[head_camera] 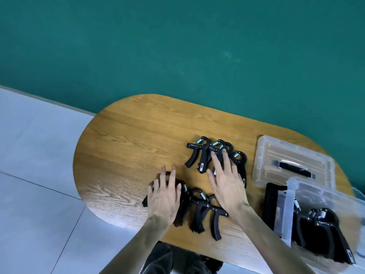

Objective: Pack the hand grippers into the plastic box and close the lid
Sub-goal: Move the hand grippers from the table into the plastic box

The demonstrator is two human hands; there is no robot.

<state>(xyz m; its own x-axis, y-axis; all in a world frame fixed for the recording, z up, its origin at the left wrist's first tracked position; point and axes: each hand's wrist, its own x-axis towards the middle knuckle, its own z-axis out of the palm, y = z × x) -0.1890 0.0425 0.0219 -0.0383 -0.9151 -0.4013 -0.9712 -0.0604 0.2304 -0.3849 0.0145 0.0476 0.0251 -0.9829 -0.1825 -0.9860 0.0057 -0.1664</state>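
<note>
Several black hand grippers with steel springs lie on the wooden table. A far cluster point(199, 155) lies mid-table and a near cluster point(205, 212) lies by the front edge. My left hand point(165, 194) rests with straight fingers on the leftmost near gripper point(182, 196). My right hand point(227, 182) lies flat, fingers spread, over the right part of the far cluster point(240, 161). The clear plastic box point(292, 210) stands at the right and holds several grippers point(324, 230). Its clear lid point(292, 161) with a black handle lies flat behind it.
The oval wooden table point(128, 145) stands against a green wall point(177, 46). Pale floor tiles point(35, 175) lie to the left. A black flat piece point(271, 202) lies beside the box's left side. Dark trousers point(158, 258) show below the table's front edge.
</note>
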